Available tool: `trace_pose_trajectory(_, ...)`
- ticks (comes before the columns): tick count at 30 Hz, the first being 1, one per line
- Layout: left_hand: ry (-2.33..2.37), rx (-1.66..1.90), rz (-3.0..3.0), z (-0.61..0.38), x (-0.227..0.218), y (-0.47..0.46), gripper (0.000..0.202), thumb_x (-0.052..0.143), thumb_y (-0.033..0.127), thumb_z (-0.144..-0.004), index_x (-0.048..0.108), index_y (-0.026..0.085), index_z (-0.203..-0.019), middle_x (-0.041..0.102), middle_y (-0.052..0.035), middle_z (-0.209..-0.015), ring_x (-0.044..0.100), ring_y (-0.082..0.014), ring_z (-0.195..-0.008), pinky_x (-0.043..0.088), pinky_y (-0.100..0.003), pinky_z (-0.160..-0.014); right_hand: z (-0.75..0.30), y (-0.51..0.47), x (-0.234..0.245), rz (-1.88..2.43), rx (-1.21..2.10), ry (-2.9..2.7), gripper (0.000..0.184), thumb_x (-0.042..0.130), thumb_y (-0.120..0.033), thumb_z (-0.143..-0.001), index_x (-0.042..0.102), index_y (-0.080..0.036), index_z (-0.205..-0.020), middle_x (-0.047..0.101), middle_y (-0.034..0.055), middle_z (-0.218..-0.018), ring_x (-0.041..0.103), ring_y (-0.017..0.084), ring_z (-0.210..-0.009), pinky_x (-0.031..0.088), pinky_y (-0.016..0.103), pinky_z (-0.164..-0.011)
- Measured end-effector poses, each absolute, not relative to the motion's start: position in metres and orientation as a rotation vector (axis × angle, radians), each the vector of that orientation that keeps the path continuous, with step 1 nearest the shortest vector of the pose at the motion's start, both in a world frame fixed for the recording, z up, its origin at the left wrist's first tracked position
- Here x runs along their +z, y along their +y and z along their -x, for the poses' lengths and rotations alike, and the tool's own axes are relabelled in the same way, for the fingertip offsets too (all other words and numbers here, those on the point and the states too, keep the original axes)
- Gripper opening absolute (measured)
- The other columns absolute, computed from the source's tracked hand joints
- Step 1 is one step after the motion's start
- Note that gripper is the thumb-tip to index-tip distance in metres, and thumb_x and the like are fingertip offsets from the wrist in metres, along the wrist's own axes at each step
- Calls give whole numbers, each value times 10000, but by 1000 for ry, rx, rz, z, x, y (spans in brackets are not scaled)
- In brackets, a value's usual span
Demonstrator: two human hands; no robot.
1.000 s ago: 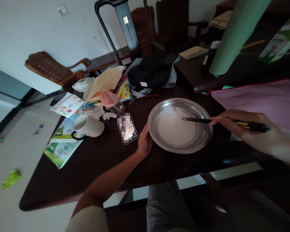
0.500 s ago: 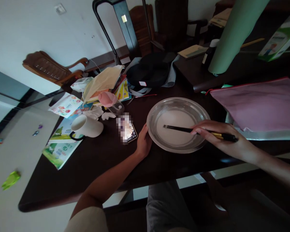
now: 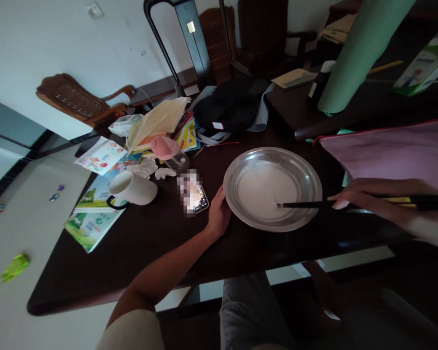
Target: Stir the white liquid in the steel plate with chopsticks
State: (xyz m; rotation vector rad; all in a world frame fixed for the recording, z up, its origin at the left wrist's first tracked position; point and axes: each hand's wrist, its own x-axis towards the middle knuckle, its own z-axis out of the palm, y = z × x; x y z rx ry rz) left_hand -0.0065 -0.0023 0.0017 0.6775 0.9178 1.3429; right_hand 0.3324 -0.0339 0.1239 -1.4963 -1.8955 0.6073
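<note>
A round, shallow metal basin (image 3: 237, 214) stands on the dark table with a smooth whitish layer (image 3: 263, 187) in its bottom; whether that is powder or liquid I cannot tell. My left hand (image 3: 219, 214) holds the basin's left rim, its fingertips partly hidden behind the metal. Black chopsticks (image 3: 302, 205) with gold bands lie pinched in my right hand (image 3: 375, 199), to the right of the basin. Their tips reach over the rim to the whitish layer's lower right. They overlap so closely that they look like one stick.
Left of the basin lie a lit phone (image 3: 195, 194), a white mug (image 3: 133, 188), a pink-lidded bottle (image 3: 168, 150) and books (image 3: 95, 223). Behind sits a black bag (image 3: 229, 107). A pink zip pouch (image 3: 387, 150) and a green roll (image 3: 361, 58) are on the right.
My right hand has moved right, drawing the chopsticks back from over the basin; their tips went from the middle to the lower right. My left hand stays at the rim.
</note>
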Motion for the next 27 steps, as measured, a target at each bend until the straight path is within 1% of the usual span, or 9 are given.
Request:
trace_pose_trajectory(3,918,1346,-668,7,2,-3,295,808,436,-858,815,225,-1064,844,-59,-1195,697,-348,-1340,498,-489,-1210,-318,-37,119,1411,840,-1954,433,640,-703,-982,863,-353,-858,865,23,-910,831,243,-850,670,346,-793)
trace_pose_trajectory(5,923,1342,-665,7,1,-3,296,811,431,-856,814,227,-1071,842,-56,-1209,698,-346,-1340,496,-485,-1212,-303,-34,111,1337,925,-1939,378,646,-622,-1008,856,-331,-890,872,27,-956,837,234,-900,664,336,-833)
trace_pose_trajectory(9,919,1341,-662,9,0,-3,303,816,427,-854,815,230,-1084,843,-52,-1203,697,-344,-1341,493,-480,-1214,-283,-22,90,1154,869,-1932,263,642,-461,-1032,830,-300,-940,868,30,-992,832,226,-927,651,336,-807)
trace_pose_trajectory(12,922,1337,-665,9,1,-3,304,802,423,-865,815,228,-1098,840,-56,-1211,693,-343,-1345,491,-484,-1213,-282,-13,84,1121,767,-1918,206,655,-401,-1023,818,-290,-966,861,31,-1001,819,217,-923,632,335,-808)
trace_pose_trajectory(17,936,1323,-691,8,2,-3,310,783,438,-880,817,221,-1099,835,-64,-1231,690,-343,-1344,490,-480,-1209,-303,-13,104,1286,645,-1891,229,674,-430,-1010,821,-270,-937,847,43,-959,787,205,-852,588,320,-737)
trace_pose_trajectory(20,947,1330,-680,8,2,-3,308,779,433,-881,819,223,-1102,838,-58,-1212,694,-338,-1338,486,-477,-1213,-327,-19,117,1417,605,-1907,274,687,-539,-987,830,-321,-902,853,21,-933,789,228,-812,580,346,-676)
trace_pose_trajectory(22,949,1341,-666,8,0,-3,298,785,427,-874,819,225,-1090,840,-54,-1208,694,-338,-1337,483,-480,-1218,-340,-25,120,1468,652,-1936,307,680,-607,-986,834,-358,-891,858,13,-947,800,255,-824,590,373,-653)
trace_pose_trajectory(24,948,1347,-659,8,-1,-2,289,787,424,-871,816,225,-1079,838,-57,-1223,689,-340,-1347,481,-485,-1223,-344,-31,121,1465,729,-1968,334,658,-638,-997,840,-377,-891,858,17,-967,808,274,-861,623,404,-701)
trace_pose_trajectory(27,955,1345,-655,8,-1,-3,296,780,425,-878,811,227,-1096,836,-59,-1235,681,-342,-1364,477,-489,-1229,-328,-36,118,1420,845,-1981,346,642,-623,-1008,854,-369,-904,861,17,-967,820,264,-898,660,405,-839)
